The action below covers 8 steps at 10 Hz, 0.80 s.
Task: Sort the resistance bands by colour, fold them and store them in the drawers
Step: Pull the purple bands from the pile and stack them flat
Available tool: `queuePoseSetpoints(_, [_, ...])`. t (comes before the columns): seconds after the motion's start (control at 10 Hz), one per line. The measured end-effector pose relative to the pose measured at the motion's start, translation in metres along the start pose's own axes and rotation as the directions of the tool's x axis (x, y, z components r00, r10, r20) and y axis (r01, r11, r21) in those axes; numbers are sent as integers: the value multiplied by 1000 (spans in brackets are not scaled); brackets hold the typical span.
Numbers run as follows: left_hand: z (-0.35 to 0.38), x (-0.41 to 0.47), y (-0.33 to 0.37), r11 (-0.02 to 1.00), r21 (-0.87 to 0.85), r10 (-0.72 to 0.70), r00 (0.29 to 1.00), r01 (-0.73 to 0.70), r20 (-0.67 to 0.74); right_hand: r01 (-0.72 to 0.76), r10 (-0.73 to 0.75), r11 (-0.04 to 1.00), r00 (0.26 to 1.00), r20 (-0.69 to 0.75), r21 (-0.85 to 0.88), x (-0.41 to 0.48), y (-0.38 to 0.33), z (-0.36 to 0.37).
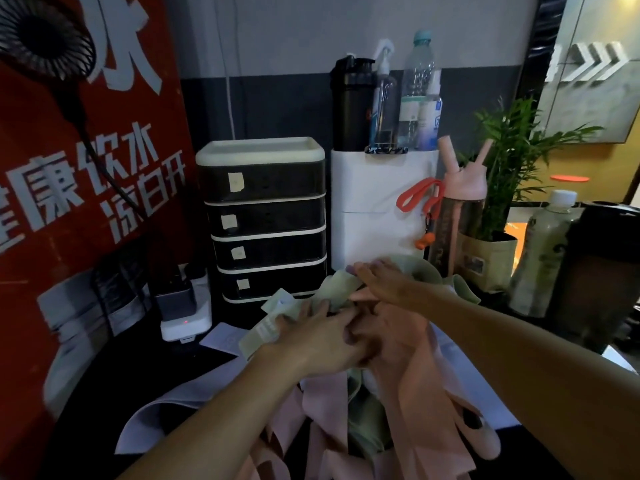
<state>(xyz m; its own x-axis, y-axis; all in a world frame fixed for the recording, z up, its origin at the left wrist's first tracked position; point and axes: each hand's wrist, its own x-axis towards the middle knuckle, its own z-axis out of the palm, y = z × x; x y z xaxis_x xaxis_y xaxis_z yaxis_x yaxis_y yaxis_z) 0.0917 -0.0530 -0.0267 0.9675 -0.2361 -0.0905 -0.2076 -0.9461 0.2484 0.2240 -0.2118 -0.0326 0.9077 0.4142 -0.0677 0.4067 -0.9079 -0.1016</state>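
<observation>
**Both hands in the band heap**

Working over a tangled heap of flat elastic resistance bands [360, 420] on the dark tabletop [194, 368], just in front of a black four-drawer plastic cabinet with cream frame [270, 220], all drawers closed. Reaching forward with the right hand [384, 282], fingers straight and relaxed, laid on a loop of pale green band [337, 291]. Digging in with the left hand [311, 341], fingers bent at that band's labelled end; too blurred to tell whether gripping. Below both wrists, salmon-pink bands [415, 368]; at left, a pale lavender band [162, 414].
</observation>
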Motion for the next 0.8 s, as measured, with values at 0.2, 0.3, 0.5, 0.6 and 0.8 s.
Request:
queuePoseSetpoints(0.2, [4,0,-2,1000,30,1,1000,-1,-8,131,-133,984,991,-13,-121,-17,6,-6])
queuePoseSetpoints(0.3, [4,0,-3,1000,27,-7,1000,7,1,49,-46,997,997,-60,51,-27,3,-8])
queuePoseSetpoints(0.5, [-5,-2,0,995,-99,19,997,-27,-80,77,53,932,938,-344,353,-40,-10,-42])
queuePoseSetpoints(0.6, [-23,-10,6,992,-128,-21,988,1,-153,138,56,878,922,-383,459,-62,-20,-66])
queuePoseSetpoints(0.8, [-68,-29,18,933,-292,4,818,-211,-576,352,-20,775,843,-537,525,-120,-53,-124])
